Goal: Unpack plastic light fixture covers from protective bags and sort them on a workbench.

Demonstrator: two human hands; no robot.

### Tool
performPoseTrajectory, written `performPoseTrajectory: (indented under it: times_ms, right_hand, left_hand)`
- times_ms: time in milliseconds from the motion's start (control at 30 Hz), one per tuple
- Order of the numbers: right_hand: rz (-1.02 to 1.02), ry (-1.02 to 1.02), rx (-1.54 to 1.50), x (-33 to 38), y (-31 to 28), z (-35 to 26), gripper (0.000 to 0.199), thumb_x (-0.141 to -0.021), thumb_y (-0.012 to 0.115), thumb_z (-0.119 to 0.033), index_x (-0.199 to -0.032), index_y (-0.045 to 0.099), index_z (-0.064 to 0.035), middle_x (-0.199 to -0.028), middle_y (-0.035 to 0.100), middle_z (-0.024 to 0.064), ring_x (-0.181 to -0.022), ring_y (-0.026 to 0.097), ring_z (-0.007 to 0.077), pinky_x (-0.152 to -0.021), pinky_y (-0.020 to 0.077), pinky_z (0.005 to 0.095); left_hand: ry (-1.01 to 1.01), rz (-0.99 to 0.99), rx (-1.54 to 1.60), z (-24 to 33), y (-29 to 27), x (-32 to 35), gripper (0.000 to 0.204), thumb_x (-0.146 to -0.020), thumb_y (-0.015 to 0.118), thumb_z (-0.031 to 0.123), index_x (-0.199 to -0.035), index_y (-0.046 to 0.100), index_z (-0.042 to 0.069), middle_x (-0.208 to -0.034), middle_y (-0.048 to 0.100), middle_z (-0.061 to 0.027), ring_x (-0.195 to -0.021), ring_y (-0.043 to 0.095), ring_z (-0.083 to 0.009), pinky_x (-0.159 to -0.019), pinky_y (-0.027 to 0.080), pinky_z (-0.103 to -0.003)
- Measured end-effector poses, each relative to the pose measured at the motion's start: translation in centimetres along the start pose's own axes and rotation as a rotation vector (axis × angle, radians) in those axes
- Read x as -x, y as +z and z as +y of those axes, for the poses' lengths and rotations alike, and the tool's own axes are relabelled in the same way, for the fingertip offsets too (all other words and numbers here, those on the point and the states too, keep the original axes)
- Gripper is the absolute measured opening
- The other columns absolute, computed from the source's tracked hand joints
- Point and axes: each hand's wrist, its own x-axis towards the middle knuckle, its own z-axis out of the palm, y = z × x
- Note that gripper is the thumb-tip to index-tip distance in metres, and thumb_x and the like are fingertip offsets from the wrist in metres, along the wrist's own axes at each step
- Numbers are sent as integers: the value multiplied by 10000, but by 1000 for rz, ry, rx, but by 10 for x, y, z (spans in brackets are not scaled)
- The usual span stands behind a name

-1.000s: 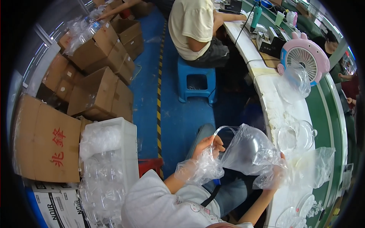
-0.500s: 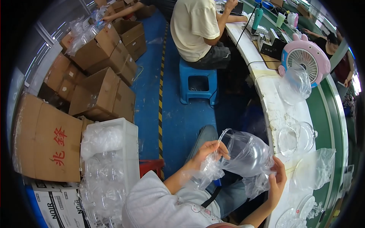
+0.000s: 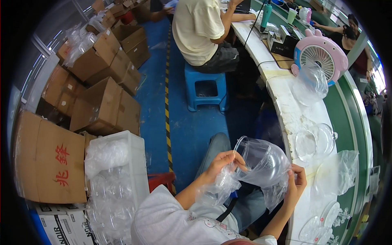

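My left hand (image 3: pixel 221 164) grips the rim of a clear plastic bowl-shaped cover (image 3: pixel 261 161) that I hold over my lap, and also pinches a crumpled clear plastic bag (image 3: pixel 218 188) that hangs below it. My right hand (image 3: pixel 295 185) holds the other side of the cover, where more of the bag wraps around it. The cover lies tilted, with its open rim toward the left.
A curved white workbench (image 3: pixel 292 118) on my right carries a clear lidded glass bowl (image 3: pixel 316 141), bagged clear covers (image 3: pixel 337 173) and a pink desk fan (image 3: pixel 322 53). A white crate (image 3: pixel 122 171) of bagged covers stands at my left beside cardboard boxes (image 3: pixel 102 106). Another person sits ahead on a blue stool (image 3: pixel 204 90).
The cover has come down and closer to my body. My right hand has moved from the bench edge to the cover's side, and the bag is bunched lower under my left hand.
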Motion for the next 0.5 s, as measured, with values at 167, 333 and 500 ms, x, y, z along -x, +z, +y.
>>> performPoseTrajectory:
  times_ms: [167,333,500]
  right_hand:
    - [-38,14,30,0,-13,-1,90,-693,612,-12,-761,573,31,-856,594,115,-810,529,154,-766,374,246]
    - [-61,-30,118,-5,-12,-3,110,-669,611,18,-775,588,36,-867,604,130,-824,548,164,-746,393,243]
    - [-88,-42,30,-12,-16,-1,285,-764,550,-154,-1004,547,1,-1041,564,121,-949,526,178,-812,388,269]
  left_hand:
    - [-23,-22,57,-3,-8,3,334,-837,477,275,-853,554,-49,-767,600,-168,-762,609,-235,-701,440,-276]
    - [65,-35,-38,-1,-12,4,368,-856,432,320,-882,564,-23,-814,622,-148,-599,483,-88,-556,335,-198]
    - [214,-24,-133,5,-4,-3,366,-862,432,303,-858,555,-41,-751,617,-147,-622,559,-131,-522,360,-210]
